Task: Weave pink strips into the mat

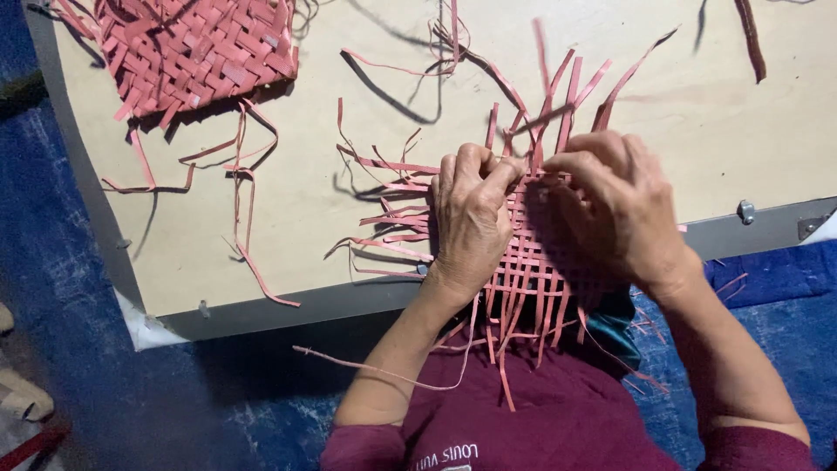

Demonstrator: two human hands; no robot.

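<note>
Pink strips make up the half-woven mat (532, 262) that lies at the near edge of the bench (331, 201), directly under both hands and partly overhanging toward the person's lap. Much of its woven middle is hidden beneath the palms, so the exact strip being worked is hard to make out.

The left hand (471, 222) arches over the mat's left side, fingers curled down, its grip pinched on a strip at the top edge of the weave. The right hand (615, 205) bends in from the other side, knuckles raised, fingertips meeting the left ones; its grip seems closed on a strip too, though the fingers cover the contact. Both forearms come up from the bottom of the view in dark red sleeves (558, 427), the right one cut off at the corner.

Loose strip ends (567, 87) fan out beyond the fingertips, and more trail left of the left hand and down over the bench edge. Well away to the upper left of the left hand lies a finished woven piece (200, 48), cut off by the frame. Between it and the hands the pale bench top is strewn with stray strips (248, 218). Blue floor covering (78, 331) surrounds the bench.
</note>
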